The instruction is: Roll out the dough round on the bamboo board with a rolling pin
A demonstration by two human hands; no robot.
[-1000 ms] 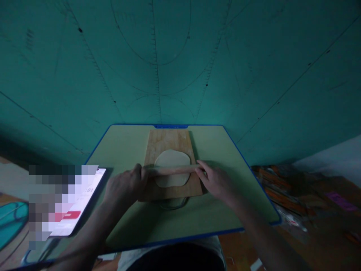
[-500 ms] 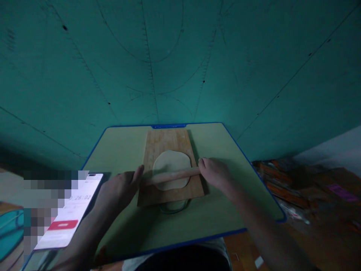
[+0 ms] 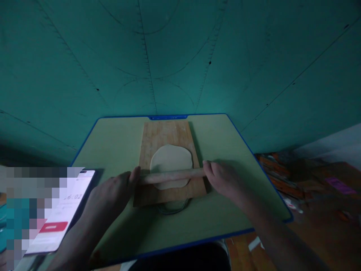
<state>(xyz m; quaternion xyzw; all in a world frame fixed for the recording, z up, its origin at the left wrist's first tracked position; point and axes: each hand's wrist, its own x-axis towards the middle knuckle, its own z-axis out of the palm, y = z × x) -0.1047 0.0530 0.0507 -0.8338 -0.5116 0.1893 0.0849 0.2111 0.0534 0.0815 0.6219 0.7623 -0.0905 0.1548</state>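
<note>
Across one dough sheet (image 3: pixel 171 159), two hands (image 3: pixel 111 195) (image 3: pixel 221 177) hold one rolling pin (image 3: pixel 172 176).

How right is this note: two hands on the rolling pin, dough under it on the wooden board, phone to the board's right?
One slip: the phone is left of the wooden board, as the head view shows. The left hand and right hand are on the rolling pin, with dough under it.
</note>
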